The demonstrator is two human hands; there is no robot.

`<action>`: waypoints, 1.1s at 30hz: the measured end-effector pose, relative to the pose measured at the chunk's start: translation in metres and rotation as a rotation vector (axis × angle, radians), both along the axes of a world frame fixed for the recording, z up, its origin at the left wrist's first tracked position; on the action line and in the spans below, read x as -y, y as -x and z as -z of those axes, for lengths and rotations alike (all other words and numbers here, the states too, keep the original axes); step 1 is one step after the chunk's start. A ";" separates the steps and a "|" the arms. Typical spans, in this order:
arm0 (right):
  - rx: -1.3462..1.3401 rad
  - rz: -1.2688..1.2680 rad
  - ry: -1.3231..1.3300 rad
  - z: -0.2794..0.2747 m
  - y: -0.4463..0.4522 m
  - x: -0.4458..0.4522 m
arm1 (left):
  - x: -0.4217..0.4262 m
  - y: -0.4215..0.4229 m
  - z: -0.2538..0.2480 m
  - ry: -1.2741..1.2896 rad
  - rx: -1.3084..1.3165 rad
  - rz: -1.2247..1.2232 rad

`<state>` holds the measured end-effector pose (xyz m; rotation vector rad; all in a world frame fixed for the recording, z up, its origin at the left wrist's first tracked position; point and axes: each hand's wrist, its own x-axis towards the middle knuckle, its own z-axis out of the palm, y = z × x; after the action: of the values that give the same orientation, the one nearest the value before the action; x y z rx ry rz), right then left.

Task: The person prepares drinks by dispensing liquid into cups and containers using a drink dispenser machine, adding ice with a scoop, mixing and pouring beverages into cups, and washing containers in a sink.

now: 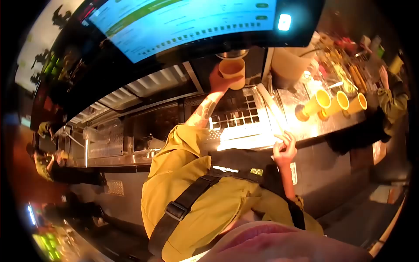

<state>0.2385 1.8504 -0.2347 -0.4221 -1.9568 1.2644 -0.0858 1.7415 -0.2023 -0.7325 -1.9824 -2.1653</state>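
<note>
My left hand reaches forward and is wrapped round a pale paper cup, its mouth tilted toward me. The cup is just below a round metal fitting, under the screen; whether they touch I cannot tell. What is in the cup is not clear. Lower down, my right hand is near the counter's front edge. Its fingers are loosely bent and apart, and nothing shows in them. A metal grid lies between my hands.
Three yellow paper cups stand on the lit counter at right, beside a big pale container. A large screen hangs above. Lidded metal bins line the left. Another person's sleeve is at far right; more people are at left.
</note>
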 end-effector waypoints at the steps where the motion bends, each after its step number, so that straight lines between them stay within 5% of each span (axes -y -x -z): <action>1: 0.009 0.000 -0.035 0.002 0.000 -0.001 | 0.002 -0.003 0.009 -0.056 0.005 0.001; 6: 0.004 -0.057 0.007 0.008 0.007 0.008 | 0.065 -0.028 -0.001 0.076 0.087 -0.116; 7: 0.068 -0.090 -0.041 0.020 0.010 0.009 | 0.084 -0.032 0.007 -0.228 0.125 0.016; 9: 0.062 -0.225 -0.038 0.027 0.023 0.021 | 0.140 -0.032 0.027 0.048 0.062 -0.177; 15: 0.442 -0.756 -0.139 0.028 0.097 0.095 | 0.331 -0.065 0.038 0.186 0.024 -0.810; 17: 0.149 -0.873 -0.413 0.052 0.135 0.137 | 0.415 -0.074 0.052 0.259 0.024 -0.962; 19: 0.158 -0.982 -0.425 0.066 0.167 0.197 | 0.479 -0.084 0.050 0.208 0.045 -1.102; 21: 0.119 -1.135 -0.438 0.071 0.208 0.273 | 0.552 -0.087 0.069 0.416 0.034 -1.341; 25: 0.092 -1.321 -0.599 0.107 0.312 0.462 | 0.659 -0.078 0.092 0.253 0.052 -1.339; 27: 0.349 -1.314 -1.039 0.152 0.360 0.539 | 0.690 -0.066 0.100 0.280 0.090 -1.315; 29: 1.018 -1.220 -0.900 0.209 0.400 0.590 | 0.718 -0.063 0.114 0.251 0.151 -1.262; 30: 1.010 -1.447 -1.232 0.232 0.413 0.601 | 0.732 -0.063 0.123 0.209 0.177 -1.233; 33: 1.166 -1.551 -1.287 0.234 0.429 0.595 | 0.752 -0.063 0.133 0.165 0.244 -1.183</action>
<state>-0.1902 1.2559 -0.4692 1.6247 -3.6645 -0.1690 -0.0224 0.9894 -0.3350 0.6279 -1.8969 -1.3742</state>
